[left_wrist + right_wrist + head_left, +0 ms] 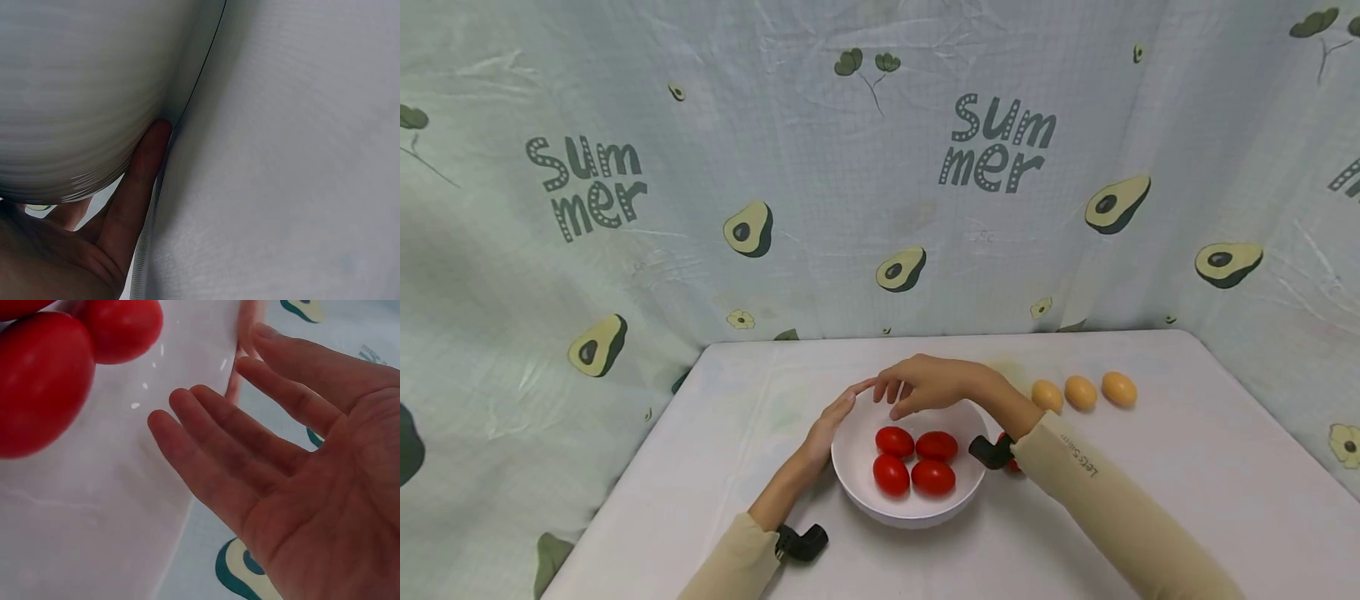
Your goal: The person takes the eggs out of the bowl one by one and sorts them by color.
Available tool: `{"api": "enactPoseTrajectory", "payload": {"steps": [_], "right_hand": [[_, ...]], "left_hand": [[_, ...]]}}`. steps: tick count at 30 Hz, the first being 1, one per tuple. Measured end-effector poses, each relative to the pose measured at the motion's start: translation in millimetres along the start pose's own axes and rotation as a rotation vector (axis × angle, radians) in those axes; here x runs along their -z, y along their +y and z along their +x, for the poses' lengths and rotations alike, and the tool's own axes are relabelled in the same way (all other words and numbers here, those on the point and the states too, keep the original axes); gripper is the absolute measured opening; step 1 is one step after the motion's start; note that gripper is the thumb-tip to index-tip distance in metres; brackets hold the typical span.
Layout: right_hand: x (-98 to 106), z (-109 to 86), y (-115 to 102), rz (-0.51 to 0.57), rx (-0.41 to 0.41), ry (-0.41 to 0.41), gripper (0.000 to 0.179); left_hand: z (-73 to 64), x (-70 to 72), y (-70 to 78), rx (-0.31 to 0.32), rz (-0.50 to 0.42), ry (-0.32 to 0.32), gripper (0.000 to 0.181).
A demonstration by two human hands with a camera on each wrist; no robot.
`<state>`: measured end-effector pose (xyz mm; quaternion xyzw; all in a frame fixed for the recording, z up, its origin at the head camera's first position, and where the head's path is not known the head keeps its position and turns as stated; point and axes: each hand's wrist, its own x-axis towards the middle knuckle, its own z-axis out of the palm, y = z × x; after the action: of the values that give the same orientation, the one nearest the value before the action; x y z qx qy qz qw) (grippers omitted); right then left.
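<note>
White bowl (857, 454): sits pretty much mid-frame, just below the centre, on the pale table (737, 400); looks ribbed on the outside in the left wrist view.
Red eggs (933, 477): four in the bowl, bunched in a rough two-by-two toward its lower half; egg-shaped anyway, real or toy, can't tell. Big and glossy at upper left in the right wrist view.
Left hand (827, 429): rests along the bowl's upper-left side, with pretty straight fingers reaching up to the rim; shows one finger laid flat on the outer wall in the left wrist view.
Right hand (925, 385): hangs over the bowl's upper edge, above the red eggs and apart from them, with fingers spread and gently bent; shows its palm at right in the right wrist view.
Red bits (1015, 467): just right of the bowl, mostly tucked behind the right forearm; can't tell how many.
Orange eggs (1080, 392): three in a row, right of centre, near the back of the table.
Sleeves (1127, 508): beige, with lettering on the right one.
Wrist cameras (801, 542): black, one per wrist.
Curtain (820, 150): avocados and "summer" all across the upper frame.
</note>
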<state>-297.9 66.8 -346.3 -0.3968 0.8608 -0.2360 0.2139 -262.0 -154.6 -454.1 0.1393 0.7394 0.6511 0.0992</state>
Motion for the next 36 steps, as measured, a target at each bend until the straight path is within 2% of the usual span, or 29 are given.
{"api": "enactPoseTrajectory", "payload": {"steps": [10,17,23,29,36], "right_hand": [[-14,18.7,1,0.038,-0.173,-0.110,0.039],[-18,25.5,4,0.066,-0.178,-0.164,0.039],[-21,31.5,10,0.124,-0.178,-0.209,0.042],[-23,33.6,12,0.080,-0.210,-0.249,0.037],[-23,34.1,14,0.054,-0.206,-0.276,0.028]], "left_hand": [[0.9,1.4,-2.9,-0.040,0.014,-0.028,0.054],[1.8,2.2,-2.0,-0.064,0.005,-0.066,0.056],[2.0,3.5,-1.8,-0.060,0.015,-0.079,0.055],[1.5,3.6,-1.3,-0.064,0.008,-0.087,0.054],[0.6,4.0,-1.3,-0.060,-0.007,-0.096,0.054]]}}
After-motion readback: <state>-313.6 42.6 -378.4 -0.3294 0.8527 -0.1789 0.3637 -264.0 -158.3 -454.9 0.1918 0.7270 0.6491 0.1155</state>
